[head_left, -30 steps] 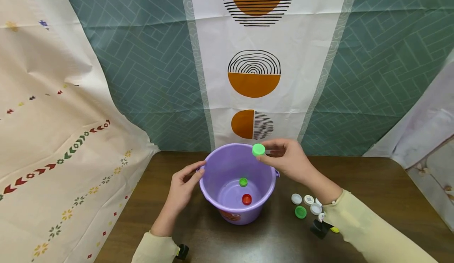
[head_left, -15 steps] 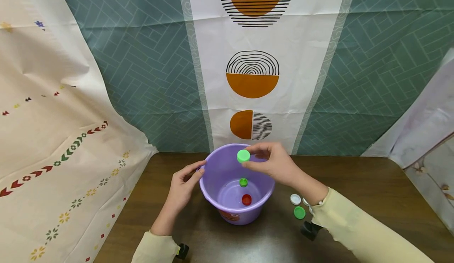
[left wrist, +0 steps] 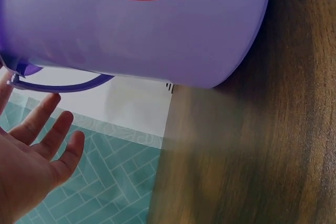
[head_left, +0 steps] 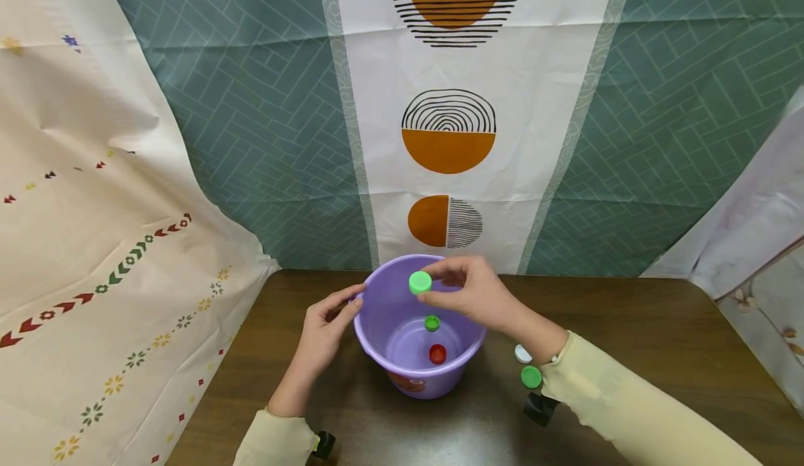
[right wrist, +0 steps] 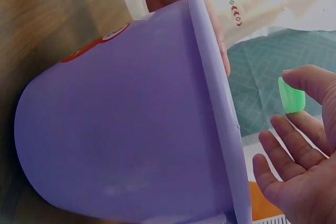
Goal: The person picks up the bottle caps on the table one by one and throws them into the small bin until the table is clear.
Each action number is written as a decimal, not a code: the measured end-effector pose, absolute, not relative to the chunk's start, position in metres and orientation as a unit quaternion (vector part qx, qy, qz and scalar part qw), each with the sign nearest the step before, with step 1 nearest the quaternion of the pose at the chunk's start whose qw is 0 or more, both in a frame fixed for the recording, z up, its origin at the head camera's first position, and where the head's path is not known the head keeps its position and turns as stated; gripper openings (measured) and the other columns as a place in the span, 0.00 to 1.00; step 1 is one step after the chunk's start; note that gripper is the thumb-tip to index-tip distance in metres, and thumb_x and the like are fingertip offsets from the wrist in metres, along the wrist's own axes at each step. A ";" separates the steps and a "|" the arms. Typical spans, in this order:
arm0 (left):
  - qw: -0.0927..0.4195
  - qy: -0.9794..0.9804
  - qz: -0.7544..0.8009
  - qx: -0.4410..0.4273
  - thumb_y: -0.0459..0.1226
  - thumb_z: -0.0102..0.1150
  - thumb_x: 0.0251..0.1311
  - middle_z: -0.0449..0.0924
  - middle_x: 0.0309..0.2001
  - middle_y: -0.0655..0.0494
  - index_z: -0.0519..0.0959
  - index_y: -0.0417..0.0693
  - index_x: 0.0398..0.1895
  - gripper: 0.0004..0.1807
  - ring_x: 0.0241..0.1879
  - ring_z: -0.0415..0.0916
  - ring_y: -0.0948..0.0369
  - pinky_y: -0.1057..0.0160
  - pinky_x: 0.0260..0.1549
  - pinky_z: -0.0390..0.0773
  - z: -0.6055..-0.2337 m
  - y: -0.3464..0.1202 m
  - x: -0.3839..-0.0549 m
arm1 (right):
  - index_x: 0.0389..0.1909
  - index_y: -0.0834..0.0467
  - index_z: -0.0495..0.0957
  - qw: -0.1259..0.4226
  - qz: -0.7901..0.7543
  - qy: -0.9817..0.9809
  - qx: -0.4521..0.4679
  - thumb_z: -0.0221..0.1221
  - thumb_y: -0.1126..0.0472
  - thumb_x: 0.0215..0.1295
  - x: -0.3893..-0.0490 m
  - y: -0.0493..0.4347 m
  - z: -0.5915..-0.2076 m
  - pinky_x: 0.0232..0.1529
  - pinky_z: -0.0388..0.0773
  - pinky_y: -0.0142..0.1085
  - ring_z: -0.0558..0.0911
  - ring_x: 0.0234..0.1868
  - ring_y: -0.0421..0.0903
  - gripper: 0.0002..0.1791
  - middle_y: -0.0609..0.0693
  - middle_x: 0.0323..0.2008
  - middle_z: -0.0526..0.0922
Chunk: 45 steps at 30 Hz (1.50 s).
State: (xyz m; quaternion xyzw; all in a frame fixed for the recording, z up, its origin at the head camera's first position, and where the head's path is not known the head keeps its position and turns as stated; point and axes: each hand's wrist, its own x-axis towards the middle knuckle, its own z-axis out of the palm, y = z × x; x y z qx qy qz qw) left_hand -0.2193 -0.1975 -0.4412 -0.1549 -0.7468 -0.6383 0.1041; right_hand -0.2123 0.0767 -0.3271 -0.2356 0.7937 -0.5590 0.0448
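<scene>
A purple bucket (head_left: 421, 382) stands on the table, a green cap (head_left: 431, 323) and a red cap (head_left: 437, 354) lying on its floor. At its left side my left hand (head_left: 320, 333) holds the rim with thumb and index finger; the left wrist view has the other fingers spread loosely beneath the handle (left wrist: 68, 85). Over the bucket's mouth, my right hand (head_left: 467, 290) pinches a light green bottle cap (head_left: 420, 282) between thumb and index finger. In the right wrist view this cap (right wrist: 292, 97) is held above the rim, with the remaining fingers loosely bent.
On the wooden table (head_left: 603, 326), to the right of the bucket, lie a white cap (head_left: 523, 354) and a green cap (head_left: 531, 377), partly beneath the right forearm. A patterned cloth (head_left: 251, 103) hangs behind the table, and a cream cloth (head_left: 113, 312) runs along the left.
The right hand has moved left with the light green cap, from the bucket's right rim to over its mouth. The right sleeve now covers several caps seen earlier. The left hand stays put.
</scene>
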 end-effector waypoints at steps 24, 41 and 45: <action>0.108 -0.743 -0.642 -0.157 0.37 0.58 0.62 0.79 0.53 0.47 0.78 0.47 0.54 0.17 0.51 0.78 0.63 0.69 0.46 0.78 -0.442 -0.195 -0.222 | 0.45 0.59 0.82 0.030 -0.545 0.807 -0.224 0.70 0.60 0.50 -0.218 0.071 -0.329 0.57 0.73 0.48 0.80 0.51 0.50 0.19 0.53 0.45 0.85; 0.110 -0.743 -0.643 -0.149 0.37 0.57 0.62 0.79 0.54 0.48 0.78 0.48 0.54 0.17 0.52 0.77 0.63 0.69 0.46 0.78 -0.443 -0.196 -0.219 | 0.44 0.59 0.82 0.028 -0.565 0.797 -0.211 0.68 0.61 0.52 -0.221 0.084 -0.326 0.57 0.74 0.47 0.81 0.51 0.49 0.16 0.53 0.45 0.84; 0.110 -0.743 -0.644 -0.149 0.37 0.58 0.62 0.79 0.54 0.47 0.78 0.48 0.54 0.17 0.51 0.78 0.62 0.69 0.46 0.78 -0.444 -0.197 -0.219 | 0.44 0.55 0.82 0.016 -0.570 0.794 -0.209 0.69 0.57 0.52 -0.232 0.096 -0.339 0.56 0.75 0.46 0.82 0.49 0.45 0.17 0.49 0.46 0.84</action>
